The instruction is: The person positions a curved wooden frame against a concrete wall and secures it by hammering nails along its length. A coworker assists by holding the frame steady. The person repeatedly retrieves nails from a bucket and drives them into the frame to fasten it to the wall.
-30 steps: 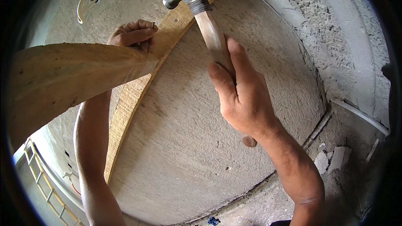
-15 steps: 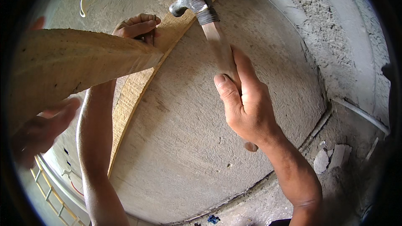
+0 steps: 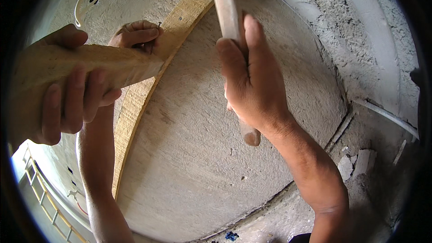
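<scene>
My right hand [image 3: 254, 81] is wrapped round the wooden handle of a hammer [image 3: 227, 9], whose head is mostly cut off by the upper edge. Pinched between the fingers of my left hand [image 3: 135, 35] is a thin nail [image 3: 159, 25], held against a long flat board [image 3: 182, 15] on the rough wall. A thick timber [image 3: 128, 65] butts end-on against this board, just below the nail. Another person's hand [image 3: 76, 101] grips the timber from the left. My left forearm passes behind the timber, which hides part of it.
Grey plastered wall [image 3: 216, 153] spreads behind the board. A yellowish ladder [image 3: 49, 202] stands at the lower left, and a pale cable [image 3: 80, 11] hangs at the upper left. Rubble pieces [image 3: 355, 164] and a white pipe [image 3: 387, 119] lie at the right.
My right hand has risen with the hammer, carrying its head mostly out of view. The other person's hand has closed round the timber. My left hand still holds the nail.
</scene>
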`<state>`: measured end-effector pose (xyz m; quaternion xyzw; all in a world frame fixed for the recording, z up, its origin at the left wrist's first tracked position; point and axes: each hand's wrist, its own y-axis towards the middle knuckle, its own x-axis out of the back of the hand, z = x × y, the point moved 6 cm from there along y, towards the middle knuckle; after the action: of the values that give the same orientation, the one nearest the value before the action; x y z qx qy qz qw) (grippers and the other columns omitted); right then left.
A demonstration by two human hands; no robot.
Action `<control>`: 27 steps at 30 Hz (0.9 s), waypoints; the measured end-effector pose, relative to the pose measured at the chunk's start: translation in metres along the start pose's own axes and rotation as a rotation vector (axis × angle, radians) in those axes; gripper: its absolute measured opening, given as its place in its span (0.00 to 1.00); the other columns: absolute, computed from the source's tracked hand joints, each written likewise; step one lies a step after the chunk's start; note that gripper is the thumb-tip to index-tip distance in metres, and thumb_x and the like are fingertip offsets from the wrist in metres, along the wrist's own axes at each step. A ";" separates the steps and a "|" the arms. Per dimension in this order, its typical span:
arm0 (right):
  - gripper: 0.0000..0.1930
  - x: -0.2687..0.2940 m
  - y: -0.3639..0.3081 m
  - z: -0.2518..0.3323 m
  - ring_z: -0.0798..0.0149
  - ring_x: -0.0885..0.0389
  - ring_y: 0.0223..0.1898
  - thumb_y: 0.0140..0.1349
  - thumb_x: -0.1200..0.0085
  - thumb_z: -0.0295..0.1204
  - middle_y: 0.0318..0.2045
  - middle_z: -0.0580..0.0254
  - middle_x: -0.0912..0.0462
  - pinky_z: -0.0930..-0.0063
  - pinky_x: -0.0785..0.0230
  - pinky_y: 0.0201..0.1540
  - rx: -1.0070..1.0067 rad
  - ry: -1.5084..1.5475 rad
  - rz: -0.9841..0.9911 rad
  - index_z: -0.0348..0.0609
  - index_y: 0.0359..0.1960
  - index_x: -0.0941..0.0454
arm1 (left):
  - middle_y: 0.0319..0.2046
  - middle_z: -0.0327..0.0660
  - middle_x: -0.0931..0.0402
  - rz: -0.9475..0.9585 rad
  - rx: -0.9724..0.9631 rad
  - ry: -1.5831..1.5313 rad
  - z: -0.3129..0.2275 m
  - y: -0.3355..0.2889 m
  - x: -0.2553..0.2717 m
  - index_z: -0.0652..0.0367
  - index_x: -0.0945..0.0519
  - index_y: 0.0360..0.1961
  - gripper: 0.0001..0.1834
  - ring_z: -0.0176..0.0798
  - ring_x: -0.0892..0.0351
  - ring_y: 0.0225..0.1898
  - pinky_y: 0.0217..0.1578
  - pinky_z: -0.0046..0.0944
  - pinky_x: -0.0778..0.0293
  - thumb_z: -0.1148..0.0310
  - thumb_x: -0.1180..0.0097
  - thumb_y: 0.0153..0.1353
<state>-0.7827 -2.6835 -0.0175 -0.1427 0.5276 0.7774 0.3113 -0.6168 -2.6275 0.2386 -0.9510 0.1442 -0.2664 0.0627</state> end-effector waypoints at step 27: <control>0.18 0.005 0.009 -0.001 0.76 0.28 0.16 0.81 0.58 0.44 0.23 0.66 0.29 0.76 0.29 0.12 -0.128 -0.092 0.127 0.39 0.51 0.33 | 0.40 0.38 0.16 0.066 0.059 -0.121 -0.003 -0.018 -0.029 0.64 0.26 0.58 0.29 0.32 0.15 0.38 0.35 0.30 0.16 0.58 0.33 0.63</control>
<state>-0.7924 -2.6848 -0.0144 -0.0927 0.4701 0.8333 0.2756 -0.6371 -2.6016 0.2304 -0.9578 0.1634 -0.2105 0.1078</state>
